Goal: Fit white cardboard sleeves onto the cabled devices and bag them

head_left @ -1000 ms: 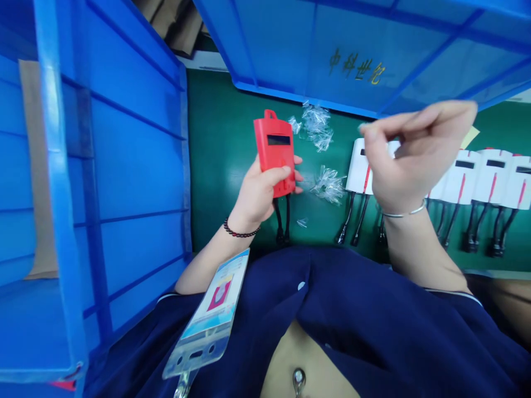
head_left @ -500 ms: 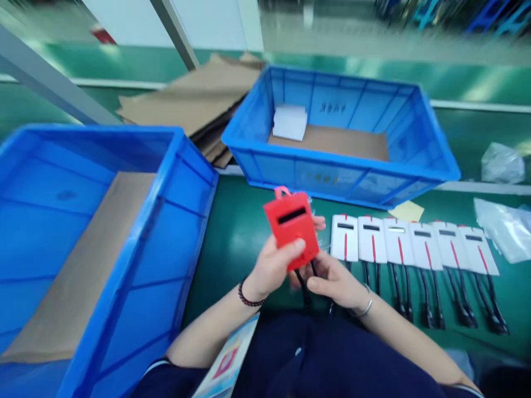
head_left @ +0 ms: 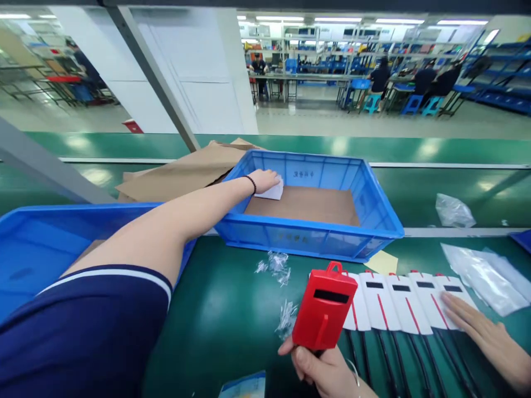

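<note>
My right hand [head_left: 323,371] grips a flat red plastic device [head_left: 324,309] by its lower end. The device is upright, with a dark window, a raised ridge and a loop at its top. My left hand [head_left: 265,180], wearing a dark beaded bracelet, reaches into the far blue crate [head_left: 309,222]. Its fingers are bent over a small stack of white cards [head_left: 271,192]. Beside the red device lies a row of white-covered devices [head_left: 401,301] with dark windows, red strips and black cables. Another person's hand [head_left: 483,329] lies on the rightmost one.
A second blue crate [head_left: 83,210] stands at left, with brown cardboard sheets [head_left: 182,176] behind. Clear plastic scraps [head_left: 286,319] lie on the green table. Plastic bags [head_left: 487,276] and a yellow paper [head_left: 382,262] are at right. A metal post [head_left: 153,72] slants behind the crates.
My left hand has left the red device and moved up to the cards in the far crate. My right hand now holds the device alone. Another person's hand has come in at right.
</note>
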A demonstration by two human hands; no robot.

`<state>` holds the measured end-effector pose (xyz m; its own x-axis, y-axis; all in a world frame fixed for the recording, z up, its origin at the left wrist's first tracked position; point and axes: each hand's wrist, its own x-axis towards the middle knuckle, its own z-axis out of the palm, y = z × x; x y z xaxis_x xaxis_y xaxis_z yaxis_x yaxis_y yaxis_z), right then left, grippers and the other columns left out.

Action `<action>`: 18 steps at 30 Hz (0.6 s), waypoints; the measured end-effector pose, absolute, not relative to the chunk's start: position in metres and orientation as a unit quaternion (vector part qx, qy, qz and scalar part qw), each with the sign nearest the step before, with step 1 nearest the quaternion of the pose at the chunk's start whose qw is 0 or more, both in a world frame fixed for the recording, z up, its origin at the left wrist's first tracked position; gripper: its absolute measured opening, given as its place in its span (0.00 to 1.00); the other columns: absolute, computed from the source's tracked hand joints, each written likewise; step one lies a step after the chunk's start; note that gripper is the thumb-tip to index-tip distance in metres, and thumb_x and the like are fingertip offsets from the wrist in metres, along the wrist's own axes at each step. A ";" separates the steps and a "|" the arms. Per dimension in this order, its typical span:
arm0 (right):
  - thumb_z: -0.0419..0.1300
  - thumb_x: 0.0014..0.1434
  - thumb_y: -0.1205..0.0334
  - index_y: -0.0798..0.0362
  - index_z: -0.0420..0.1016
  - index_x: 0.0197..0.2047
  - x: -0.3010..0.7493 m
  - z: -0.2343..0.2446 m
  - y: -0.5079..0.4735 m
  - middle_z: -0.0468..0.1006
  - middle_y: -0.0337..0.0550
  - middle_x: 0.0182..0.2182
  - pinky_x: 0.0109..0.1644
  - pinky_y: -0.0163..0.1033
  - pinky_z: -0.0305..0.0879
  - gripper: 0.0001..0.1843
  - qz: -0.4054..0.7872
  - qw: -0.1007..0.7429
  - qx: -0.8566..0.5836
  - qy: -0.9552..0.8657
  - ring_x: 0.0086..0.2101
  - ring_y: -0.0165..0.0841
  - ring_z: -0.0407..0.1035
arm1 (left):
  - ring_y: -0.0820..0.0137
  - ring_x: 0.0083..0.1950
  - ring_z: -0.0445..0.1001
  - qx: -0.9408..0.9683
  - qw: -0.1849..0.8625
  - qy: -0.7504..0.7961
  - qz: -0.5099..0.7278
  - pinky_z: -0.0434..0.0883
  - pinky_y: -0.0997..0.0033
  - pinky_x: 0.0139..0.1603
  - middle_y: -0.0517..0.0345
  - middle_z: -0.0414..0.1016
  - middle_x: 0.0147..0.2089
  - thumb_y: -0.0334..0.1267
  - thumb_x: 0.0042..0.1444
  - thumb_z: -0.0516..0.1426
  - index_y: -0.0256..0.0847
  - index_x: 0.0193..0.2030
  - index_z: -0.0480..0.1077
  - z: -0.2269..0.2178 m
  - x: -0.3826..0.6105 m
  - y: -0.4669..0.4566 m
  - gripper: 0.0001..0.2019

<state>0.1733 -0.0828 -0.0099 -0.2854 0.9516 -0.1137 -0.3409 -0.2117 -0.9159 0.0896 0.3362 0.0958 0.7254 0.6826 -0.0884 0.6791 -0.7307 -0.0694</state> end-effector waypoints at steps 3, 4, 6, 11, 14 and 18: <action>0.58 0.64 0.39 0.55 0.80 0.47 0.176 -0.026 -0.081 0.61 0.33 0.20 0.23 0.31 0.44 0.27 0.687 0.489 -0.376 -0.386 0.20 0.21 0.51 | 0.49 0.61 0.68 -0.924 0.011 -0.369 0.100 0.66 0.53 0.61 0.32 0.69 0.59 0.36 0.50 0.65 0.31 0.59 0.69 0.063 0.097 0.346 0.29; 0.58 0.64 0.39 0.55 0.81 0.46 0.175 -0.030 -0.081 0.61 0.33 0.19 0.23 0.31 0.44 0.26 0.687 0.504 -0.369 -0.372 0.20 0.21 0.51 | 0.47 0.62 0.67 -0.920 0.007 -0.377 0.109 0.65 0.52 0.62 0.30 0.67 0.61 0.38 0.48 0.67 0.29 0.61 0.67 0.055 0.097 0.348 0.33; 0.58 0.65 0.41 0.54 0.81 0.45 0.173 -0.033 -0.080 0.57 0.30 0.17 0.23 0.30 0.44 0.24 0.679 0.556 -0.339 -0.339 0.18 0.20 0.48 | 0.48 0.65 0.65 -0.910 -0.004 -0.398 0.118 0.63 0.47 0.64 0.32 0.66 0.63 0.44 0.50 0.67 0.29 0.60 0.67 0.044 0.097 0.350 0.33; 0.59 0.66 0.46 0.53 0.81 0.42 0.169 -0.019 -0.076 0.55 0.29 0.16 0.22 0.29 0.44 0.19 0.653 0.617 -0.312 -0.308 0.17 0.20 0.47 | 0.54 0.56 0.73 -0.890 -0.068 -0.442 0.088 0.69 0.52 0.60 0.41 0.76 0.51 0.46 0.51 0.66 0.32 0.50 0.73 0.062 0.093 0.349 0.24; 0.59 0.66 0.47 0.53 0.79 0.43 0.168 -0.011 -0.075 0.58 0.30 0.17 0.21 0.30 0.47 0.18 0.636 0.630 -0.311 -0.320 0.17 0.21 0.49 | 0.55 0.55 0.75 -0.889 -0.103 -0.446 -0.016 0.72 0.61 0.55 0.40 0.77 0.52 0.41 0.46 0.66 0.32 0.58 0.68 0.104 0.086 0.338 0.32; 0.57 0.68 0.47 0.51 0.76 0.42 0.168 -0.004 -0.076 0.63 0.31 0.20 0.18 0.30 0.48 0.16 0.631 0.635 -0.306 -0.324 0.14 0.20 0.51 | 0.63 0.53 0.76 -0.856 -0.205 -0.409 -0.239 0.75 0.64 0.48 0.47 0.74 0.57 0.44 0.60 0.54 0.41 0.65 0.58 0.151 0.069 0.285 0.27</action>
<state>0.1681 -0.0760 -0.0035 -0.0071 0.9997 0.0250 -0.6028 0.0156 -0.7977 0.0685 0.2850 0.1515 0.5508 0.7989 0.2415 0.6029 -0.5809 0.5468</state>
